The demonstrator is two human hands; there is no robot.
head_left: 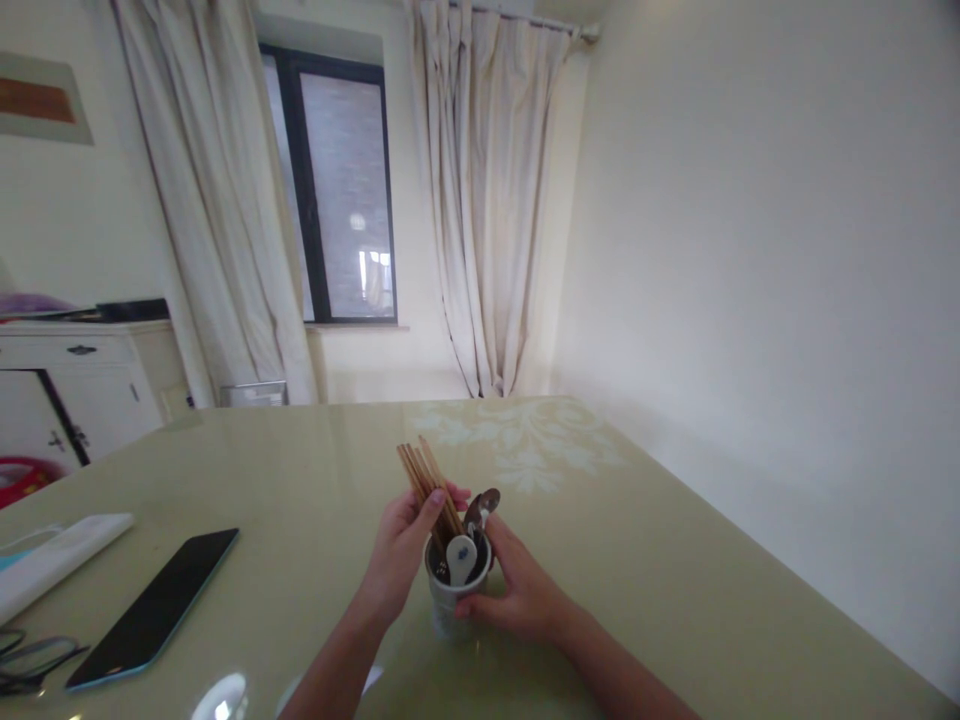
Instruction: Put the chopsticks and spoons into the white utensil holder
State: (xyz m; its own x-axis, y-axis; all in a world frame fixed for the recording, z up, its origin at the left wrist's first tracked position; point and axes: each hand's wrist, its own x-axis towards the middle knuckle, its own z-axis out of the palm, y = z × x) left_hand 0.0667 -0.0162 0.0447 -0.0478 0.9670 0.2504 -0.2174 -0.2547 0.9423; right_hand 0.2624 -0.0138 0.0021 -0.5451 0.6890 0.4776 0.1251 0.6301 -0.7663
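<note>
Nearest to us, our two forearms reach forward over the glossy green table [675, 560]. Our right hand [517, 590] wraps its fingers around the side of a small white cup [447, 600], gripping it where it stands upright on the table, just ahead of us and about midway across. Our left hand [405, 550] closes its fingers and thumb around a bundle of wooden chopsticks [427, 478], whose lower ends sit inside the cup while the upper ends lean away to the left. Beside them in the same cup we see a white ceramic spoon [460, 556] and a metal spoon [484, 505], both resting against the rim on the right side.

Off to our left on the table lie a pair of glasses [34, 665] at the near edge, a dark phone [154, 608] face up, and a folded white cloth [56, 555] a little farther out, all well apart from the cup.

Beyond the table we see a white cabinet [82, 390] on the left, pale curtains [480, 200] hanging on either side of a dark-framed window [337, 180], and a plain wall to the right.
</note>
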